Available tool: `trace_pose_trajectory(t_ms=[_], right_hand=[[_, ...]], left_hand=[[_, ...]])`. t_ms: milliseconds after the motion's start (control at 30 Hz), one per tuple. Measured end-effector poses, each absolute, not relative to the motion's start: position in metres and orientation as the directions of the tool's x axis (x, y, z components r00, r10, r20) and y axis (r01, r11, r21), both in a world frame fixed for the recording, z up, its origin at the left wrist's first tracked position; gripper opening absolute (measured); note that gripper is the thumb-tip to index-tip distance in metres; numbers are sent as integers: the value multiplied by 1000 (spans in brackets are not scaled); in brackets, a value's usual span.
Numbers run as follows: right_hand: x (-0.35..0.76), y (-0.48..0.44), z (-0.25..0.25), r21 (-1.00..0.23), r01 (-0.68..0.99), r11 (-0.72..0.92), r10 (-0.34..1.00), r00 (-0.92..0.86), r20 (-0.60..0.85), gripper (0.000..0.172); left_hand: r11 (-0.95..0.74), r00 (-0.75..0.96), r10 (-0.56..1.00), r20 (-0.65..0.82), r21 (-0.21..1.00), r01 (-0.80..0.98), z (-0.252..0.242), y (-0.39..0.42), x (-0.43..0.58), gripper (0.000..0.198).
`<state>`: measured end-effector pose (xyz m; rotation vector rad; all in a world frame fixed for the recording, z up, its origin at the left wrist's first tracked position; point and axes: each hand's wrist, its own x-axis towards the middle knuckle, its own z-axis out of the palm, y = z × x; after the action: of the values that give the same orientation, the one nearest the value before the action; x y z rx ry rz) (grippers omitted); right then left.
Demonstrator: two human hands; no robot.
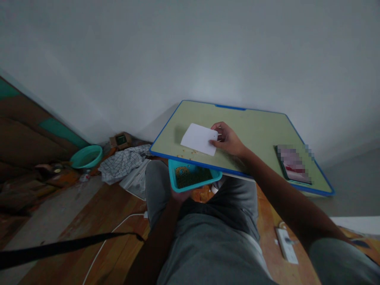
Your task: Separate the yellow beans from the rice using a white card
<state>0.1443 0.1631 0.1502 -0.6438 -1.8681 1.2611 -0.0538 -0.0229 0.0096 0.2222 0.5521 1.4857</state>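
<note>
Right hand (227, 139) half-curled, thumb and fingers pinching edge of white rectangular paper card (198, 139) on pale-green blue-rimmed board (237, 118); left hand (179, 195) cupped under small teal plastic tray (172, 172), just below board edge; green and yellow seeds (192, 177) in tray; stray seeds (190, 151) beside card.

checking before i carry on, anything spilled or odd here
Yes: small yellowish seeds lie scattered on the green board beside the white card, outside the teal tray under the board's edge; they look spilled.
</note>
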Motion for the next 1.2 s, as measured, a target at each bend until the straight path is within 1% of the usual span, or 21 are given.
trace_pose_trajectory(t_ms=[33,133,233,367,533,600,733,867,1067,1200], right_hand=[[142,162,151,-921,-12,390,755,-568,327,57],[136,156,152,-909,10,416,761,-552,342,55],[130,148,151,-895,61,441,785,-510,352,52],[121,135,149,-873,120,473,815,-437,381,49],[113,120,147,-868,187,460,840,-409,357,47],[112,117,146,-863,204,463,846,-393,361,47],[112,115,143,-850,214,482,849,-355,392,47],[112,116,140,-854,203,479,858,-315,407,47],[110,116,137,-848,232,478,852,-356,383,46],[107,114,136,-858,222,462,852,-381,360,46]], left_hand=[[76,-49,967,-252,463,-883,5,-23,-55,70],[90,-74,937,-342,440,-893,2,-24,-58,72],[64,-117,914,-388,425,-903,5,-23,-59,71],[44,-116,929,-352,416,-909,1,-21,-62,70],[48,-136,908,-395,422,-905,-8,-22,-63,62],[47,-124,921,-368,422,-905,-10,-22,-63,65],[39,-98,951,-293,429,-903,-15,-21,-64,69],[13,-136,940,-314,429,-903,-20,-21,-64,67],[12,-119,951,-284,420,-908,-12,-22,-61,71],[16,-118,955,-273,445,-895,-11,-21,-62,70]])
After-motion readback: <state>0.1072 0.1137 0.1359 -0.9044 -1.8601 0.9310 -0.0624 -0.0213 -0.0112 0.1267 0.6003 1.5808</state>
